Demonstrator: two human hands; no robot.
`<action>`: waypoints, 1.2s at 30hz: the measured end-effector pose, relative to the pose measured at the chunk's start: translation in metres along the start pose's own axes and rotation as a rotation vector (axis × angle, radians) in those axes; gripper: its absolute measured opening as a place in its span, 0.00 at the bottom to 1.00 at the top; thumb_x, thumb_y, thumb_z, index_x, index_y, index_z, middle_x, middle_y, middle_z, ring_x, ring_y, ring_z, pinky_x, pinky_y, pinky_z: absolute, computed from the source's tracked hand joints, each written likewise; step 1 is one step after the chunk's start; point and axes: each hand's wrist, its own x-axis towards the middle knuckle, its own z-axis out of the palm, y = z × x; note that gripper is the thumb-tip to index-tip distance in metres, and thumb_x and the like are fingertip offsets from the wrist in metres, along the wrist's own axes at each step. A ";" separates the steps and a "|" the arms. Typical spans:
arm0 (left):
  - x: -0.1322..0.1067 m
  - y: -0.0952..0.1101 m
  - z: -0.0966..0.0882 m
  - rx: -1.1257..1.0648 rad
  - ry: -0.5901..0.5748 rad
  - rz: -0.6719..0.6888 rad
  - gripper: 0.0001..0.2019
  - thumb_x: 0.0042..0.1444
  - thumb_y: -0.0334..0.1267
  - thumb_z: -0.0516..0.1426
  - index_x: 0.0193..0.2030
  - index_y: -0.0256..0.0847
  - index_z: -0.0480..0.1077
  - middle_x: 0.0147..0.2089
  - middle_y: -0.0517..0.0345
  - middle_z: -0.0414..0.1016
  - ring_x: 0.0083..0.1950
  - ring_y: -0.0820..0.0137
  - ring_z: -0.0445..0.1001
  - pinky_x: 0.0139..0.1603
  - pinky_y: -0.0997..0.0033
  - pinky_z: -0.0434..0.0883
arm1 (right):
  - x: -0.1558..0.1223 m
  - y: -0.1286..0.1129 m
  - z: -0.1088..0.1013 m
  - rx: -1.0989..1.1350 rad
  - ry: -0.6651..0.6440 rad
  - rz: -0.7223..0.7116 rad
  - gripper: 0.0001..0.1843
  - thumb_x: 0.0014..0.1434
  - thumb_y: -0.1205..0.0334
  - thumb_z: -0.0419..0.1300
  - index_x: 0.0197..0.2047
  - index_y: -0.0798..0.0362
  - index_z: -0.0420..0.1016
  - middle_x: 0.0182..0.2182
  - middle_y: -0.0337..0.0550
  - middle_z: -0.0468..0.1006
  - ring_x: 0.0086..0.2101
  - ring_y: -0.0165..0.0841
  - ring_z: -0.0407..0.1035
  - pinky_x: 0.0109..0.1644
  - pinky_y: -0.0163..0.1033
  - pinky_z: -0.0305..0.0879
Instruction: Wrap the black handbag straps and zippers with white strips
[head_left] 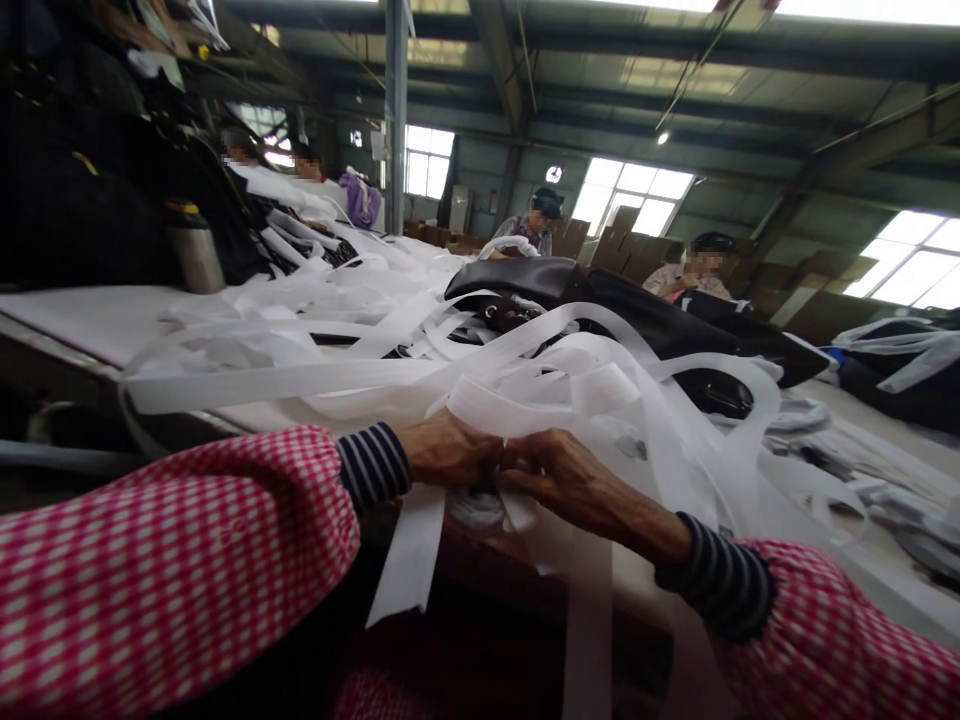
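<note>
My left hand [454,450] and my right hand [559,475] meet at the near edge of the table, fingertips nearly touching. Both are closed, pinching a thin white strip [525,515] of soft, flat material; the exact grip between the fingers is hidden. From under my left hand hangs a white strip end [409,555]. Just behind the hands, a heap of long white strips [517,400] curls and loops over the table. A crumpled clear or pale wrapping [476,508] shows below the fingers.
Black leather-like bags [525,280] lie behind the strips. A metal bottle [196,250] stands at the left beside dark hanging goods [90,180]. More wrapped black pieces [900,370] lie at the right. Two co-workers [525,235] sit across the table, with others farther left.
</note>
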 end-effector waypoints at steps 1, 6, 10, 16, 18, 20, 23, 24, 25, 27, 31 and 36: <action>0.000 0.001 -0.001 -0.020 -0.019 -0.006 0.12 0.53 0.29 0.61 0.45 0.37 0.78 0.43 0.54 0.83 0.44 0.64 0.77 0.51 0.70 0.72 | 0.001 -0.001 0.000 0.023 -0.006 0.015 0.08 0.61 0.61 0.64 0.33 0.55 0.80 0.26 0.37 0.72 0.27 0.27 0.62 0.31 0.34 0.55; 0.009 0.006 -0.004 0.008 -0.121 -0.048 0.16 0.51 0.26 0.60 0.48 0.35 0.77 0.47 0.51 0.82 0.43 0.65 0.76 0.45 0.72 0.71 | 0.009 -0.003 0.004 0.010 0.005 0.060 0.07 0.54 0.68 0.62 0.25 0.56 0.69 0.22 0.34 0.64 0.25 0.26 0.55 0.28 0.34 0.48; 0.013 0.010 -0.006 0.090 -0.288 -0.165 0.12 0.48 0.23 0.60 0.40 0.32 0.76 0.35 0.54 0.79 0.31 0.70 0.70 0.30 0.74 0.63 | 0.012 0.000 0.003 0.144 -0.064 0.051 0.05 0.52 0.69 0.59 0.25 0.56 0.68 0.23 0.34 0.63 0.25 0.26 0.53 0.28 0.34 0.47; 0.003 0.009 -0.011 0.074 -0.261 -0.210 0.04 0.53 0.28 0.60 0.34 0.35 0.77 0.33 0.56 0.78 0.33 0.70 0.70 0.30 0.73 0.59 | 0.010 -0.003 -0.002 0.252 -0.114 0.099 0.09 0.52 0.68 0.61 0.24 0.55 0.65 0.21 0.34 0.64 0.25 0.26 0.55 0.27 0.34 0.47; -0.002 0.008 -0.013 0.041 -0.246 -0.239 0.06 0.56 0.30 0.60 0.39 0.38 0.78 0.37 0.58 0.80 0.38 0.68 0.73 0.35 0.73 0.62 | 0.009 -0.004 -0.003 0.190 -0.100 0.141 0.09 0.53 0.68 0.62 0.24 0.55 0.66 0.21 0.34 0.65 0.25 0.26 0.56 0.27 0.34 0.48; -0.008 0.006 -0.012 0.034 -0.219 -0.252 0.07 0.56 0.30 0.62 0.42 0.40 0.78 0.40 0.58 0.80 0.43 0.67 0.75 0.40 0.73 0.63 | 0.007 -0.003 -0.002 0.148 -0.086 0.165 0.08 0.55 0.68 0.62 0.26 0.56 0.68 0.22 0.35 0.66 0.25 0.27 0.58 0.28 0.34 0.49; -0.015 0.003 -0.007 0.027 -0.135 -0.256 0.06 0.57 0.31 0.63 0.41 0.41 0.78 0.41 0.59 0.80 0.44 0.66 0.76 0.43 0.73 0.64 | 0.006 0.000 0.000 0.103 -0.036 0.166 0.03 0.55 0.68 0.63 0.31 0.57 0.72 0.25 0.36 0.69 0.27 0.28 0.61 0.30 0.34 0.51; -0.017 0.001 -0.004 0.013 -0.103 -0.261 0.05 0.58 0.33 0.63 0.41 0.41 0.78 0.40 0.59 0.80 0.43 0.67 0.76 0.42 0.73 0.64 | 0.006 0.002 0.001 0.077 -0.017 0.167 0.03 0.55 0.68 0.64 0.34 0.57 0.73 0.26 0.37 0.70 0.28 0.28 0.62 0.31 0.34 0.52; -0.018 0.000 -0.002 -0.003 -0.078 -0.265 0.04 0.58 0.34 0.63 0.41 0.42 0.79 0.39 0.60 0.80 0.42 0.67 0.76 0.41 0.73 0.64 | 0.006 0.002 0.002 0.047 -0.002 0.167 0.05 0.55 0.68 0.65 0.36 0.57 0.73 0.27 0.37 0.71 0.28 0.28 0.62 0.31 0.34 0.52; -0.019 -0.001 0.000 -0.028 -0.050 -0.266 0.04 0.59 0.34 0.63 0.41 0.43 0.80 0.37 0.61 0.81 0.40 0.68 0.77 0.41 0.73 0.64 | 0.007 0.001 0.003 -0.019 0.013 0.152 0.07 0.55 0.67 0.65 0.39 0.57 0.73 0.29 0.38 0.72 0.29 0.29 0.62 0.32 0.35 0.52; -0.014 0.000 -0.001 -0.008 -0.057 -0.282 0.05 0.57 0.32 0.64 0.39 0.41 0.81 0.39 0.59 0.82 0.42 0.66 0.78 0.44 0.73 0.66 | 0.008 -0.012 0.003 -0.191 -0.007 0.141 0.05 0.56 0.67 0.64 0.33 0.56 0.70 0.29 0.39 0.71 0.29 0.29 0.61 0.33 0.36 0.51; -0.014 -0.003 0.003 0.020 -0.063 -0.307 0.04 0.58 0.35 0.63 0.40 0.42 0.80 0.38 0.59 0.83 0.43 0.64 0.78 0.44 0.72 0.67 | 0.008 -0.021 0.001 -0.240 -0.009 0.135 0.07 0.55 0.66 0.63 0.30 0.55 0.68 0.27 0.37 0.69 0.27 0.28 0.58 0.32 0.37 0.48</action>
